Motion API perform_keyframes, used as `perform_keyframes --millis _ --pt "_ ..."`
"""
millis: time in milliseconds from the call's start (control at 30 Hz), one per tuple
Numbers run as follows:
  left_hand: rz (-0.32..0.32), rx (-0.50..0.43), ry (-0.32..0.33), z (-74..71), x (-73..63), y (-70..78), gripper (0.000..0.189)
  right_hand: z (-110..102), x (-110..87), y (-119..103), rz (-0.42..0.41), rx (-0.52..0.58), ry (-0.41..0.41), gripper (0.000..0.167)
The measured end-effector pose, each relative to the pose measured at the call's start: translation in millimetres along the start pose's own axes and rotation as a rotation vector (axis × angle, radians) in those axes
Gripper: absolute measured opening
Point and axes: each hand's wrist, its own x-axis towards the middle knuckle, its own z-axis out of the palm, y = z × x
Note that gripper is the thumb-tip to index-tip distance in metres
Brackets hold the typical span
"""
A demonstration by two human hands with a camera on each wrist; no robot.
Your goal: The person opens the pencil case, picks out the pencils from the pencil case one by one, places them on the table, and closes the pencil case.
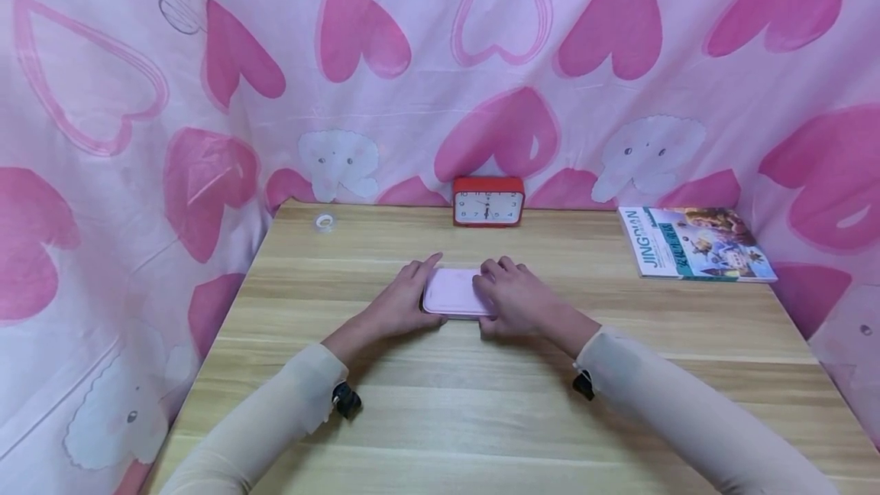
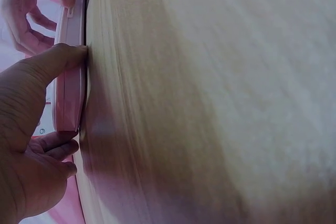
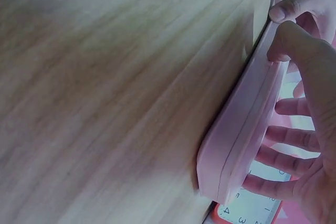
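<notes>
A flat pink case with rounded corners lies closed on the wooden table, in front of the clock. My left hand grips its left end, thumb along the front side and the other fingers round the end. My right hand holds the right part, with curled fingers over the lid and the thumb on the front side. A small latch shows on the front side by the right thumb in the left wrist view. A thin seam runs along the side of the case in the right wrist view.
A red clock stands at the table's back edge, behind the case. A white tape roll lies at the back left, a magazine at the back right. A pink heart-patterned curtain hangs round the wooden table.
</notes>
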Motion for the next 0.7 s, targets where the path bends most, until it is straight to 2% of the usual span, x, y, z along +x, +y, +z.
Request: perform_keyframes --millis 300,467,700 --pt "-0.003 0.003 0.001 1.5 0.7 -0.1 0.121 0 3.7 2 -0.041 -0.056 0.019 0.069" --pt "0.008 0.006 0.004 1.2 1.2 -1.1 0.122 -4 3.6 -4 -0.059 -0.085 -0.015 0.069" --pt "0.022 0.004 0.008 0.3 1.6 -1.3 0.123 -2 5.9 -12 -0.101 -0.152 0.025 0.066"
